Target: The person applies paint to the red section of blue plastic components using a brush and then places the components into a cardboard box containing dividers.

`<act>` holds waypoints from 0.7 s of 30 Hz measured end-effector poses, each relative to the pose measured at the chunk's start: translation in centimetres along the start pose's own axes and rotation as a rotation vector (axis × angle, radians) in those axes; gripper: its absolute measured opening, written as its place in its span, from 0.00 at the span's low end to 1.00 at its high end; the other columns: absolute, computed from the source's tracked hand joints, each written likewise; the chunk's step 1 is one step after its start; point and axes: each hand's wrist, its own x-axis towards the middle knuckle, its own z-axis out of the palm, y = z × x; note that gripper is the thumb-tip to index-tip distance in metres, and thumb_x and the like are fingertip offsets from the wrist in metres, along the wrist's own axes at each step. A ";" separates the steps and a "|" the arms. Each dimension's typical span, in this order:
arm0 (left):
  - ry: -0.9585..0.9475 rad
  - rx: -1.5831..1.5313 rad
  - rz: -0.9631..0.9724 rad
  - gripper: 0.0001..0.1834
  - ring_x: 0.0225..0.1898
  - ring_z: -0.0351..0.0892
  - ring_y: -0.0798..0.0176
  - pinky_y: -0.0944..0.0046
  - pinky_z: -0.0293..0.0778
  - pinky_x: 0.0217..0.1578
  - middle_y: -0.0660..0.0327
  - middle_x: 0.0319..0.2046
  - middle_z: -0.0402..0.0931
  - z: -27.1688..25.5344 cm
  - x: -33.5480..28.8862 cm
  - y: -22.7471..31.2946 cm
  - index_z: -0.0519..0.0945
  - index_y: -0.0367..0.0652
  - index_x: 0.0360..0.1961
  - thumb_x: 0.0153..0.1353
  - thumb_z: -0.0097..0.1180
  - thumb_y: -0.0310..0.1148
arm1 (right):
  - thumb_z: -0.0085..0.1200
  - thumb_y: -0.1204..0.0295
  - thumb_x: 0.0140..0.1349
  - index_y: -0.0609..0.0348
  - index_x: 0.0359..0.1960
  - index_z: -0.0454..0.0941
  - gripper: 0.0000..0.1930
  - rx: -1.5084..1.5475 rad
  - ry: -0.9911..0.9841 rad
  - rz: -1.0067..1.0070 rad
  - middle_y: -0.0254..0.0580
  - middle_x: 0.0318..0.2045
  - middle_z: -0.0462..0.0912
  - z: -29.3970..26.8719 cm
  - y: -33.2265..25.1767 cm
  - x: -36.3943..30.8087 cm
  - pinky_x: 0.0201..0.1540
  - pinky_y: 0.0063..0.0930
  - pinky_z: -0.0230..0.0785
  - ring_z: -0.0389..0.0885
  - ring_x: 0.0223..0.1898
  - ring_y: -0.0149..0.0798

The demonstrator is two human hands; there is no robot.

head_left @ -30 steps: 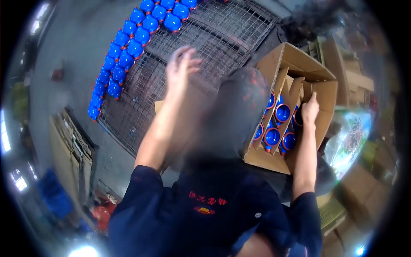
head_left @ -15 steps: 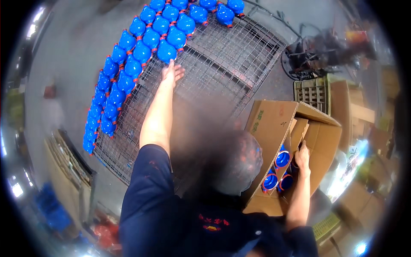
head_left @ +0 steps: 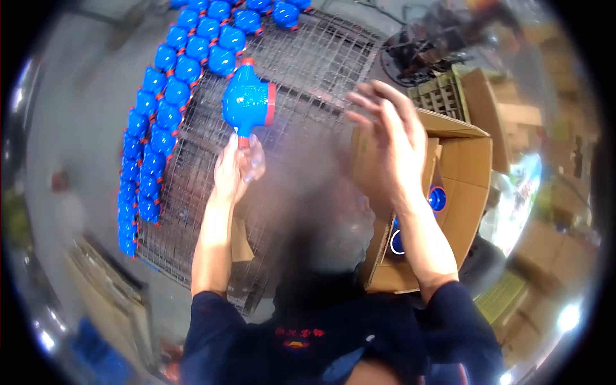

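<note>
My left hand (head_left: pixel 236 168) holds a blue rounded part with a red rim and red ends (head_left: pixel 249 101) by its lower stem, lifted above a wire mesh rack (head_left: pixel 308 70). My right hand (head_left: pixel 388 138) is raised with its fingers spread and holds nothing. It hovers over the near flap of an open cardboard box (head_left: pixel 471 160). Inside the box, blue parts (head_left: pixel 437 197) stand between cardboard dividers. Many more blue parts (head_left: pixel 168 96) lie in rows along the rack's left and far sides.
More cardboard boxes (head_left: pixel 513 109) and a plastic crate (head_left: pixel 439 95) stand beyond the open box. A dark metal object (head_left: pixel 423 45) sits at the rack's far right corner. Flat frames (head_left: pixel 109 301) lean at the lower left on the grey floor.
My left hand has pulled back from the rows with one blue part in it. My right hand has come up out of the box, fingers spread.
</note>
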 end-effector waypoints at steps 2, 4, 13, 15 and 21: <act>0.112 -0.174 -0.106 0.26 0.15 0.62 0.65 0.68 0.58 0.19 0.62 0.21 0.67 6.5 -1.9 0.5 0.70 0.45 0.38 0.72 0.31 0.58 | 0.42 0.56 0.73 0.69 0.58 0.67 0.26 0.396 -0.085 0.293 0.56 0.56 0.74 1.0 1.0 2.1 0.56 0.44 0.73 0.78 0.54 0.50; -0.171 0.140 -0.051 0.32 0.18 0.67 0.64 0.69 0.62 0.19 0.61 0.22 0.72 7.5 -1.2 1.6 0.73 0.43 0.39 0.70 0.30 0.63 | 0.41 0.45 0.70 0.68 0.58 0.67 0.34 1.044 -0.233 0.665 0.57 0.55 0.74 -0.1 1.7 3.2 0.57 0.50 0.71 0.78 0.52 0.53; 0.645 0.244 -0.061 0.39 0.47 0.81 0.56 0.58 0.76 0.39 0.51 0.60 0.68 -18.6 26.0 1.9 0.60 0.48 0.67 0.62 0.59 0.54 | 0.38 0.41 0.68 0.58 0.51 0.73 0.30 0.701 0.106 0.613 0.53 0.45 0.79 -8.2 -2.7 0.0 0.50 0.52 0.72 0.79 0.46 0.55; 0.478 0.133 -0.151 0.38 0.49 0.80 0.59 0.64 0.75 0.43 0.54 0.51 0.76 -26.1 28.7 5.8 0.65 0.41 0.63 0.62 0.57 0.57 | 0.39 0.41 0.68 0.57 0.53 0.72 0.31 0.659 0.158 0.529 0.51 0.47 0.78 -9.3 -3.0 -0.7 0.51 0.50 0.71 0.78 0.47 0.52; 0.509 0.321 -0.063 0.16 0.33 0.78 0.71 0.66 0.77 0.33 0.67 0.37 0.81 -29.1 32.8 5.7 0.81 0.52 0.48 0.65 0.58 0.48 | 0.43 0.41 0.66 0.55 0.54 0.70 0.30 0.717 0.286 0.545 0.46 0.48 0.77 -13.6 -3.0 -3.5 0.53 0.45 0.70 0.76 0.48 0.46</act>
